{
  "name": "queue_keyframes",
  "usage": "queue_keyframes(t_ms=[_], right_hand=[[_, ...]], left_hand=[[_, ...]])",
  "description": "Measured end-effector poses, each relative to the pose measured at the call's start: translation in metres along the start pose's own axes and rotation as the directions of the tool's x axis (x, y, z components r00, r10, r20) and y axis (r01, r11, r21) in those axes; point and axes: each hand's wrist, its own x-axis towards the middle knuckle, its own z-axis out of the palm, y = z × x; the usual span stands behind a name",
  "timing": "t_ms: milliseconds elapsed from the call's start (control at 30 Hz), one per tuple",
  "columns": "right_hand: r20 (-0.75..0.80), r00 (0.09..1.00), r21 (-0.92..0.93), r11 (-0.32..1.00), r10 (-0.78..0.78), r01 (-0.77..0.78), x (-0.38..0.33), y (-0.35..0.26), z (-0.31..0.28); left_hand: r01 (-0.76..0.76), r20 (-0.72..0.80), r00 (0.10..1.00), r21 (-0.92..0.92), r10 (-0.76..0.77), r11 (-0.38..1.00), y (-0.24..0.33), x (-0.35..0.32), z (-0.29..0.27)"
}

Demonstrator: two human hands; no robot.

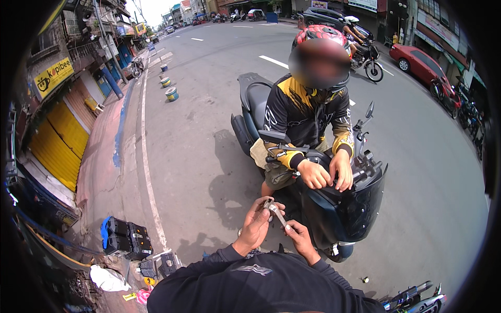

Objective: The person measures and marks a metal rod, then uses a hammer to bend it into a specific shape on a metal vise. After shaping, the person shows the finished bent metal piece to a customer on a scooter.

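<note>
Both my hands meet over a small metal tool (275, 209) held in front of me. My left hand (257, 225) grips its upper end, fingers curled around it. My right hand (299, 235) pinches the lower end of the same piece. Just beyond them stands a dark scooter (344, 208) with its front fairing facing me. A person in a red helmet and a black and yellow jersey sits on it, with both hands (326, 175) resting on the dash behind the handlebar.
A black and blue tool case (124, 237) and loose parts lie on the pavement at my left, by a white road line (148, 177). Painted tyres (171, 94) stand along the kerb. Motorbikes and a red car (420, 62) are across the street. Another bike's parts (412, 297) show at lower right.
</note>
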Motion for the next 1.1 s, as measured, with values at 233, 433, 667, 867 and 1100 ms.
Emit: queue_keyframes(t_ms=[233,433,667,867,1100], right_hand=[[0.037,0.996,0.051,0.996,0.078,-0.080,-0.015,0.007,-0.003],[0.071,0.994,0.001,0.996,0.087,-0.087,-0.012,0.000,-0.003],[0.031,0.999,0.229,0.973,0.021,-0.027,-0.015,0.011,0.001],[-0.015,1.000,0.305,0.952,0.005,0.000,-0.014,0.015,-0.002],[-0.005,1.000,0.011,1.000,0.019,-0.019,-0.010,0.008,-0.004]], left_hand=[[0.060,-0.061,0.997,0.097,-0.055,0.993,-0.003,-0.016,-0.007],[0.100,0.097,0.989,0.091,-0.109,0.991,0.005,-0.005,-0.005],[0.014,-0.025,1.000,0.078,-0.013,0.997,-0.004,-0.010,-0.003],[-0.075,-0.049,0.996,0.116,0.081,0.990,0.005,-0.004,-0.014],[0.040,0.017,0.999,0.137,-0.042,0.990,-0.004,-0.009,-0.002]])
